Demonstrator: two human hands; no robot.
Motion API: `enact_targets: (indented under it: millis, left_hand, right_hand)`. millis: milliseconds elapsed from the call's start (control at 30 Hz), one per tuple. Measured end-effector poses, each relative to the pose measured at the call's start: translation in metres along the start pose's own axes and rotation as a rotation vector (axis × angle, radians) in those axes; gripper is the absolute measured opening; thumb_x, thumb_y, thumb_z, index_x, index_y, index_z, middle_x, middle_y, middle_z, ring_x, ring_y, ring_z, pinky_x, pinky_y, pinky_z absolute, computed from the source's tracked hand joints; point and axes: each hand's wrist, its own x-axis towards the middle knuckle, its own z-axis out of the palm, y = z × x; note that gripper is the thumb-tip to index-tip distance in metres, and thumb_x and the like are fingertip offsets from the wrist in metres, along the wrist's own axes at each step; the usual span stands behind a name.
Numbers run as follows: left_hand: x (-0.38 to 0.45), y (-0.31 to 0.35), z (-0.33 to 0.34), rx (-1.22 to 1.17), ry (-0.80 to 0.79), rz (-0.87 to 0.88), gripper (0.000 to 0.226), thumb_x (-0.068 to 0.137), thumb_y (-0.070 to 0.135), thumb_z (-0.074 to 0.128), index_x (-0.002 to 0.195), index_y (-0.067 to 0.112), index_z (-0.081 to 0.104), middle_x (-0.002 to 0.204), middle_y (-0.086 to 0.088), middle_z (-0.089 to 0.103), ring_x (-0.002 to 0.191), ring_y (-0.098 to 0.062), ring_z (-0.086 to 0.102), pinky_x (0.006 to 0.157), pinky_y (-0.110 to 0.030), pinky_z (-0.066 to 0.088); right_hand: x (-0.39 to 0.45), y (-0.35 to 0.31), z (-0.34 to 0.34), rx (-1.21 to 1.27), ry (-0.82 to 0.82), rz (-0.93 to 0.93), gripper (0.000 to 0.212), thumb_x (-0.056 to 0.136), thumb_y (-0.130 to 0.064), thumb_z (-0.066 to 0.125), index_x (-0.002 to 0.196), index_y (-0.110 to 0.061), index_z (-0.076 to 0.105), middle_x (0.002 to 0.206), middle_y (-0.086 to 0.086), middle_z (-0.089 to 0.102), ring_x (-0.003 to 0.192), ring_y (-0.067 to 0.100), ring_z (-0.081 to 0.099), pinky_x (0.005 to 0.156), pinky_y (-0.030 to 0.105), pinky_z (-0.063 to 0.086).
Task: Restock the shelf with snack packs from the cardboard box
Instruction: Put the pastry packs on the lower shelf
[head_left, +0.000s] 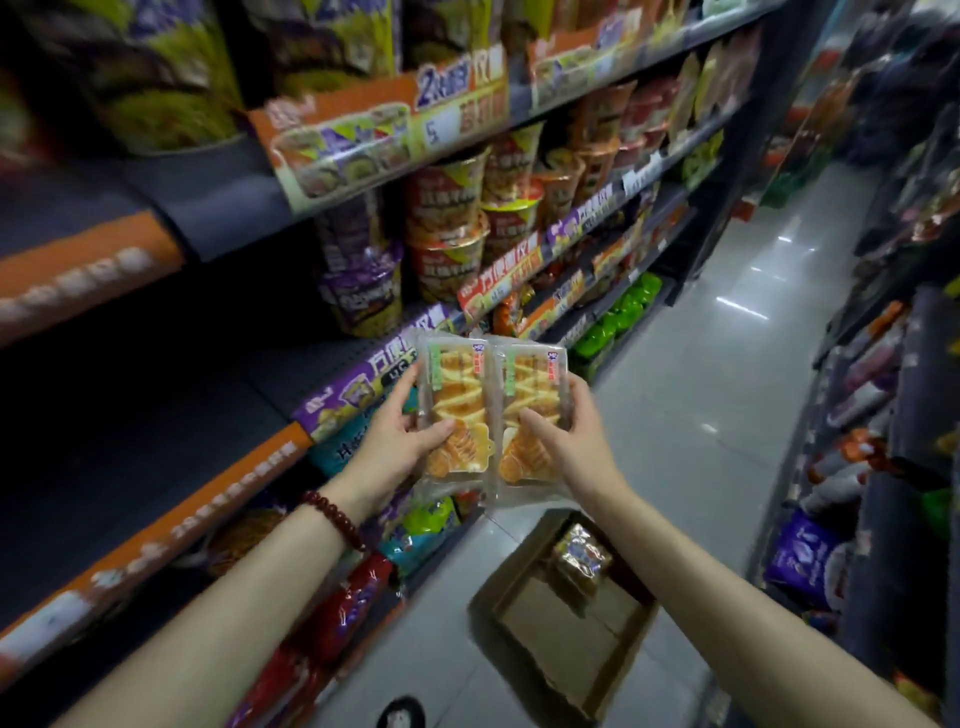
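The carrying step looks to be in hand: two clear plastic snack packs of orange-and-yellow pastry are held side by side at chest height, in front of the dark grey metal shelf (332, 364). The left hand (395, 441) curls its fingers round the left snack pack (457, 410), and the right hand (566, 436) grips the right snack pack (532, 410). The brown cardboard box (566, 639) lies open on the floor below with one wrapped pack (582, 558) left inside. Next, I judge, both packs must go leftward onto the bare dark shelf board.
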Motion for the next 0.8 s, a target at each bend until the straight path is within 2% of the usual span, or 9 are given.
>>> enact_targets:
  millis: [100, 233, 300, 400, 467, 533, 600, 667, 800]
  left_hand:
    - [-0.027, 0.018, -0.023, 0.011, 0.086, 0.072, 0.072, 0.084, -0.002, 0.065, 0.140, 0.035, 0.037, 0.123, -0.010, 0.063, 0.105, -0.023, 0.066, 0.077, -0.031, 0.058]
    - [-0.065, 0.036, -0.060, 0.051, 0.251, 0.163, 0.070, 0.084, -0.002, 0.066, 0.134, 0.040, 0.040, 0.123, -0.008, 0.064, 0.109, -0.026, 0.064, 0.091, -0.044, 0.054]
    - [-0.084, 0.040, -0.080, 0.046, 0.321, 0.161, 0.073, 0.085, -0.002, 0.066, 0.138, 0.039, 0.037, 0.122, -0.008, 0.064, 0.108, -0.026, 0.065, 0.091, -0.046, 0.054]
    - [-0.112, 0.040, -0.113, 0.058, 0.446, 0.120, 0.071, 0.085, 0.005, 0.067, 0.141, 0.034, 0.035, 0.112, -0.010, 0.067, 0.098, -0.026, 0.068, 0.086, -0.045, 0.056]
    - [-0.131, 0.037, -0.136, 0.039, 0.547, 0.087, 0.063, 0.085, 0.008, 0.068, 0.137, 0.028, 0.038, 0.106, -0.011, 0.067, 0.094, -0.024, 0.069, 0.084, -0.041, 0.056]
    - [-0.150, 0.032, -0.160, 0.003, 0.633, 0.063, 0.060, 0.084, 0.009, 0.069, 0.134, 0.022, 0.039, 0.107, -0.014, 0.066, 0.096, -0.025, 0.068, 0.086, -0.039, 0.055]
    - [-0.167, 0.027, -0.186, -0.027, 0.708, 0.049, 0.059, 0.084, 0.008, 0.069, 0.134, 0.019, 0.040, 0.109, -0.017, 0.066, 0.096, -0.026, 0.068, 0.084, -0.038, 0.056]
    - [-0.183, 0.023, -0.210, -0.035, 0.778, 0.043, 0.058, 0.084, 0.006, 0.069, 0.134, 0.018, 0.042, 0.107, -0.017, 0.067, 0.093, -0.027, 0.069, 0.079, -0.037, 0.057]
    - [-0.209, 0.021, -0.252, 0.001, 0.887, 0.050, 0.050, 0.085, 0.005, 0.068, 0.128, 0.020, 0.046, 0.103, -0.012, 0.069, 0.089, -0.021, 0.068, 0.073, -0.030, 0.055]
  right_hand:
    - [-0.004, -0.026, 0.025, -0.025, -0.079, -0.060, 0.042, 0.084, -0.025, 0.068, 0.115, -0.040, 0.043, 0.105, -0.011, 0.062, 0.095, 0.009, 0.064, 0.085, 0.035, 0.054]
    - [-0.009, -0.054, 0.066, -0.060, -0.178, -0.138, 0.047, 0.085, -0.023, 0.067, 0.122, -0.034, 0.041, 0.100, -0.016, 0.062, 0.085, -0.003, 0.063, 0.069, 0.014, 0.049]
    - [-0.011, -0.063, 0.090, -0.079, -0.261, -0.149, 0.047, 0.086, -0.025, 0.067, 0.125, -0.029, 0.041, 0.099, -0.012, 0.064, 0.081, -0.003, 0.064, 0.068, 0.016, 0.052]
    - [-0.013, -0.070, 0.133, -0.121, -0.383, -0.144, 0.042, 0.085, -0.030, 0.067, 0.121, -0.028, 0.045, 0.098, -0.003, 0.067, 0.087, 0.011, 0.067, 0.080, 0.034, 0.056]
    - [-0.015, -0.075, 0.165, -0.141, -0.457, -0.155, 0.036, 0.086, -0.028, 0.067, 0.115, -0.028, 0.046, 0.096, -0.005, 0.065, 0.086, 0.012, 0.065, 0.075, 0.027, 0.053]
    - [-0.019, -0.079, 0.199, -0.162, -0.519, -0.169, 0.037, 0.087, -0.026, 0.066, 0.117, -0.026, 0.045, 0.093, -0.006, 0.062, 0.084, 0.012, 0.062, 0.070, 0.021, 0.048]
    - [-0.026, -0.080, 0.233, -0.201, -0.577, -0.189, 0.042, 0.087, -0.028, 0.065, 0.122, -0.023, 0.043, 0.092, -0.005, 0.060, 0.083, 0.012, 0.060, 0.071, 0.024, 0.046]
    - [-0.034, -0.079, 0.267, -0.228, -0.618, -0.188, 0.047, 0.087, -0.031, 0.065, 0.125, -0.021, 0.040, 0.098, -0.003, 0.060, 0.089, 0.016, 0.060, 0.075, 0.029, 0.045]
    - [-0.048, -0.082, 0.325, -0.259, -0.661, -0.113, 0.052, 0.086, -0.035, 0.066, 0.123, -0.012, 0.038, 0.102, 0.001, 0.059, 0.095, 0.021, 0.059, 0.076, 0.031, 0.044]
